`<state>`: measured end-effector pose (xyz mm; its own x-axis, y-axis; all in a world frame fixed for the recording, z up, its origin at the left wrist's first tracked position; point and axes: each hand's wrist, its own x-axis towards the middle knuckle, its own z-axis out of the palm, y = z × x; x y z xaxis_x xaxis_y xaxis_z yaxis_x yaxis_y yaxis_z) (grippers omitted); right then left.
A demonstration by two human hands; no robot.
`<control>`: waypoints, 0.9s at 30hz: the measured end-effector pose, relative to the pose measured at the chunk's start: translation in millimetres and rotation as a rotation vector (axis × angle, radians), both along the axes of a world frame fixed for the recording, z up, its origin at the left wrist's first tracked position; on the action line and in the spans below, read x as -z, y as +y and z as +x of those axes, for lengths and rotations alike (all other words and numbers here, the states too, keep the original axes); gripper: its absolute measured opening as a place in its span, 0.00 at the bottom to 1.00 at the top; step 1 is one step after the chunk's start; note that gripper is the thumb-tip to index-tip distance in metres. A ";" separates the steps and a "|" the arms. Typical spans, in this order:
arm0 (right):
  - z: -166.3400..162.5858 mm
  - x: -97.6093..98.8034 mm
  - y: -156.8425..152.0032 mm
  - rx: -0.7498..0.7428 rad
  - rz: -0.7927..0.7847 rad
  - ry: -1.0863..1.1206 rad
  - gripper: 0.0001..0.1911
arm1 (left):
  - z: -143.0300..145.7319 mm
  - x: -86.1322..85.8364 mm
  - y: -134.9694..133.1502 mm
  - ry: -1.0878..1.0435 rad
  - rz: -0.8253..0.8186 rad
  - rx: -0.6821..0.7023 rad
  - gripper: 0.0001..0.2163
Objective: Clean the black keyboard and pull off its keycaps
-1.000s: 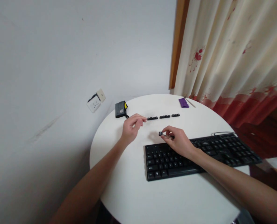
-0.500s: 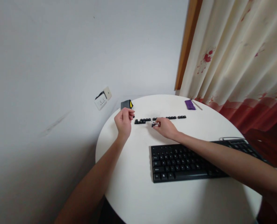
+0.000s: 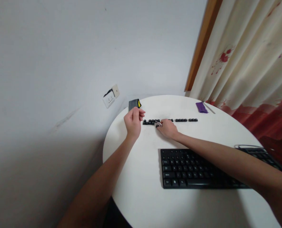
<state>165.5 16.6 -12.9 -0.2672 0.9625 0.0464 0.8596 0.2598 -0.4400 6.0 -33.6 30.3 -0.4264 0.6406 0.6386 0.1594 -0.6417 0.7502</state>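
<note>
A row of loose black keycaps (image 3: 181,120) lies along the far part of the round white table (image 3: 143,164). My right hand (image 3: 166,128) reaches over the black keyboard (image 3: 193,169) to that row, fingers pinched on a small metal tool with a keycap at its tip, touching down beside the left group of keycaps (image 3: 149,122). My left hand (image 3: 133,120) hovers just left of the row, fingers curled together; whether anything is in them I cannot make out.
A grey pouch with a yellow tag (image 3: 134,103) lies at the table's far left edge, near a wall socket (image 3: 110,96). A purple cloth (image 3: 201,107) and a thin stick lie at the far right. A curtain (image 3: 250,63) hangs on the right.
My right hand left the keyboard carrying a keycap and moved forward to the row of keycaps. My left hand drew back slightly to the left. The view shifted left.
</note>
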 end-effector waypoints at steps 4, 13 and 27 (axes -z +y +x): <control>-1.9 1.6 1.7 0.008 -0.002 -0.004 0.10 | 0.4 -1.1 -1.5 0.020 0.005 -0.003 0.21; -9.3 3.8 10.0 0.040 -0.007 -0.027 0.11 | 2.0 -1.9 -2.9 0.022 -0.024 -0.004 0.21; -13.5 5.2 16.4 0.040 0.016 -0.031 0.11 | 1.3 1.2 0.4 0.016 -0.017 0.028 0.20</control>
<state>152.1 32.9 -18.0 -0.2298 0.9718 0.0536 0.8828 0.2313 -0.4088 7.3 -33.1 29.1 -0.3974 0.6631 0.6343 0.1536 -0.6334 0.7584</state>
